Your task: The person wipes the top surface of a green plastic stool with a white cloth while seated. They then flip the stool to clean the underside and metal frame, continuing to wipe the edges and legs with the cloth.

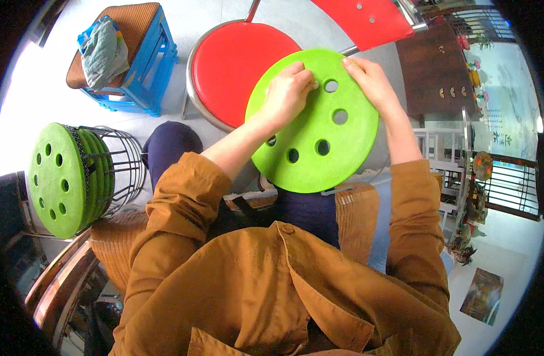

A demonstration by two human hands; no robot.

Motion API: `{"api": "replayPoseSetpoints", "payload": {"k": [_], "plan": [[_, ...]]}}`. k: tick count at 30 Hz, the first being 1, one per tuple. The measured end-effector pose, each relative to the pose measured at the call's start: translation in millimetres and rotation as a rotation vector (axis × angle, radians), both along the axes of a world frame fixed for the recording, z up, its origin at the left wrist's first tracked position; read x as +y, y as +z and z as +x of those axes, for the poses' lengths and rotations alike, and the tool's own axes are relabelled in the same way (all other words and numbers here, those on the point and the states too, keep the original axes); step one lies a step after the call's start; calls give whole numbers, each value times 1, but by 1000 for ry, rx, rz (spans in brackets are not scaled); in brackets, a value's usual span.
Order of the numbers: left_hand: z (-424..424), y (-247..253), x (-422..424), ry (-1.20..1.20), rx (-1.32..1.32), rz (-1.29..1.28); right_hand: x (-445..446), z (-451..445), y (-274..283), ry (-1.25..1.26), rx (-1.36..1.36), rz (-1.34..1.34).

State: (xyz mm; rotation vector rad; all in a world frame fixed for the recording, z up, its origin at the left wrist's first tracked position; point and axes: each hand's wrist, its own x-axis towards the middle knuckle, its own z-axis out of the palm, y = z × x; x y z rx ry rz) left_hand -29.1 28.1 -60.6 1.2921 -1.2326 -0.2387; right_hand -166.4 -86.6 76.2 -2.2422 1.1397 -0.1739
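A round lime-green stool seat (316, 171) with round holes stands tilted over my lap, in front of a red padded chair. My right hand (372, 82) grips its upper right rim, thumb on the face turned to me. Against the upper left part of that face rests my left hand (292, 91), its fingers curled around a small whitish thing (315, 84) that is mostly hidden. The seat's legs, if any, are out of sight behind it.
The red chair seat (240, 66) is just beyond. A blue plastic stool (140, 84) with a brown top bears a bundled grey cloth (103, 55). Stacked green stools (54, 178) with black metal legs stand at the left. A dark wooden cabinet (425, 66) is at the upper right.
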Motion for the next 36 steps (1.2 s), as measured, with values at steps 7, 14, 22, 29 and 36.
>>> {"api": "replayPoseSetpoints", "payload": {"k": [7, 14, 22, 29, 36], "plan": [[8, 11, -48, 75, -3, -48, -3, -4, -11, -71, -93, 3], [6, 9, -49, 1, 1, 26, -7, -11, -8, -30, -26, -24], [7, 6, 16, -262, -81, 25, 3, -9, -6, -76, -90, -2], [20, -6, 23, -784, 1341, 59, 1, -10, -11, -104, -147, 48], [9, -1, 17, -766, 1497, 88, 1, -12, -11, -105, -157, 37]]}}
